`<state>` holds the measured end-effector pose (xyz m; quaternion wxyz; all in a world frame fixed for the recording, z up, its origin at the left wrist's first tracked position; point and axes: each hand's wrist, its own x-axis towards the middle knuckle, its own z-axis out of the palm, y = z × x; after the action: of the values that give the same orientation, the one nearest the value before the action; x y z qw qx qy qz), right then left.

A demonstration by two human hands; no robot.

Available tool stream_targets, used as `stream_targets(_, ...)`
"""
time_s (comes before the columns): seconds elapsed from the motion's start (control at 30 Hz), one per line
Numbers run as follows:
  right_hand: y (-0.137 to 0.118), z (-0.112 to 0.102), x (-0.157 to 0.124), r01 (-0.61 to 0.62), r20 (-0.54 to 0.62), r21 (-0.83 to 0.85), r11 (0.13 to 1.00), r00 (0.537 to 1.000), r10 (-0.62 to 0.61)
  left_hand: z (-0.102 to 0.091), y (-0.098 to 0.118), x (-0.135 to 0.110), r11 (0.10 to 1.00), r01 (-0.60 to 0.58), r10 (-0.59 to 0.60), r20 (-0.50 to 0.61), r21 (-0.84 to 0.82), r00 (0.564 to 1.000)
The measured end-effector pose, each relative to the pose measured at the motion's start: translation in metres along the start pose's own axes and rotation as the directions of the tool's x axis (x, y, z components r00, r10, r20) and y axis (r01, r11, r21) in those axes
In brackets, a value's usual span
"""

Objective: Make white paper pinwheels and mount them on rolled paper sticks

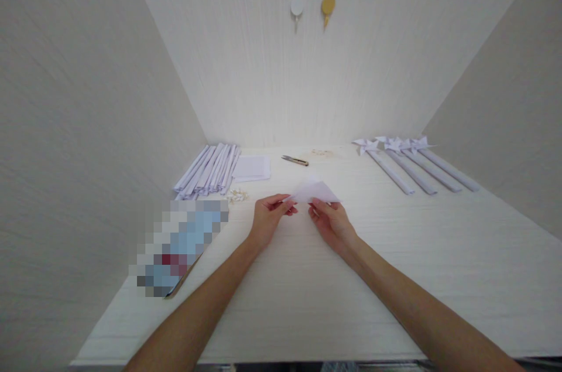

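A white sheet of paper folded into a triangle (317, 189) sits just above the middle of the pale table (307, 296). My left hand (268, 218) pinches its left corner between thumb and fingers. My right hand (331, 222) grips the paper's near edge, fingers curled onto it. Both forearms reach in from the bottom of the view.
A bundle of rolled white paper sticks (209, 170) lies at the back left beside a flat stack of white sheets (252, 167). Small scissors (295, 160) rest near the back wall. Several paper pinwheels on sticks (410, 164) lie back right. A blurred-out flat object (178, 249) lies left. Two wall hooks (311, 7) hang above.
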<state>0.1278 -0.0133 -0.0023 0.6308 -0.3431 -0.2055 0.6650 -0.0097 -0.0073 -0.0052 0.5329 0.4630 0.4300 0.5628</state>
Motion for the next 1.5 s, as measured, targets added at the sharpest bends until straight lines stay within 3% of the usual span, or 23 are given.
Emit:
stream_targets(0.1, -0.005, -0.007, 0.008, 0.212, -0.003, -0.125, 0.969, 0.977, -0.214, -0.003, 0.000, 0.003, 1.000, 0.011, -0.012, -0.064, -0.019, 0.998)
stream_targets(0.2, -0.008, -0.016, 0.016, 0.387, 0.141, -0.386, 0.837, 0.922, -0.362, -0.006, 0.002, 0.005, 0.999, 0.030, -0.034, -0.107, -0.045, 0.994)
stream_targets(0.3, -0.010, -0.022, 0.021, 0.459, 0.305, -0.586, 0.667, 0.888, -0.344, -0.007, 0.003, 0.006, 0.998, 0.050, -0.054, -0.107, -0.042, 0.993)
stream_targets(0.43, -0.012, -0.025, 0.023, 0.475, 0.377, -0.706, 0.525, 0.880, -0.290, -0.009, 0.006, 0.006, 0.999, 0.037, -0.034, -0.097, 0.026, 0.995)
stream_targets(0.5, -0.015, -0.024, 0.023, 0.453, 0.387, -0.716, 0.531, 0.891, -0.239, -0.010, 0.007, 0.006, 0.998, 0.030, -0.025, -0.097, 0.052, 0.995)
stream_targets(0.6, -0.019, -0.021, 0.020, 0.390, 0.379, -0.664, 0.638, 0.911, -0.163, -0.010, 0.008, 0.004, 0.997, 0.048, -0.042, -0.086, 0.059, 0.995)
stream_targets(0.8, -0.016, -0.018, 0.011, 0.321, 0.335, -0.610, 0.725, 0.933, -0.130, -0.009, 0.007, 0.004, 0.994, 0.112, -0.112, -0.107, -0.004, 0.988)
stream_targets(0.9, -0.012, -0.021, 0.012, 0.293, 0.304, -0.630, 0.719, 0.945, -0.119, -0.009, 0.006, 0.005, 0.989, 0.137, -0.142, -0.124, -0.049, 0.982)
stream_targets(1.13, -0.011, -0.023, 0.014, 0.365, 0.350, -0.694, 0.620, 0.924, -0.152, -0.010, 0.005, 0.006, 0.983, 0.152, -0.163, -0.113, -0.106, 0.980)
stream_targets(1.5, -0.012, -0.022, 0.013, 0.347, 0.335, -0.659, 0.667, 0.930, -0.152, -0.010, 0.005, 0.006, 0.985, 0.145, -0.155, -0.111, -0.096, 0.982)
